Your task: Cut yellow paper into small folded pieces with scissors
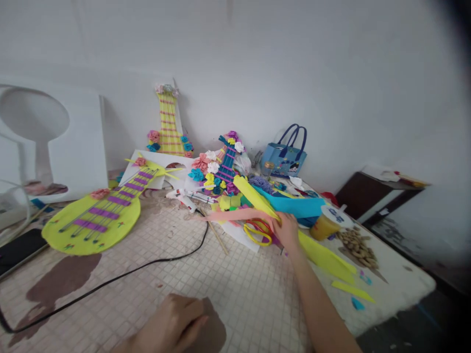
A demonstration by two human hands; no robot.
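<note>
My right hand (pixel 286 231) reaches forward over the table and grips a long salmon-pink foam strip (pixel 235 214) that sticks out to the left. Just under it lie yellow-handled scissors (pixel 257 232) and a long yellow foam sheet (pixel 312 245). My left hand (pixel 172 323) rests near the front edge on a brown patch of the tiled table cover (pixel 165 255), fingers curled with nothing visible in them.
A yellow foam guitar (pixel 96 215) lies at the left, another guitar (pixel 168 125) leans on the wall, a flower-covered one (pixel 221 169) stands in the middle. A black cable (pixel 154 262) crosses the table. A glue gun (pixel 186 196), blue bag (pixel 284 158), lidded cup (pixel 327 221) and peanuts (pixel 356 243) sit farther back and right.
</note>
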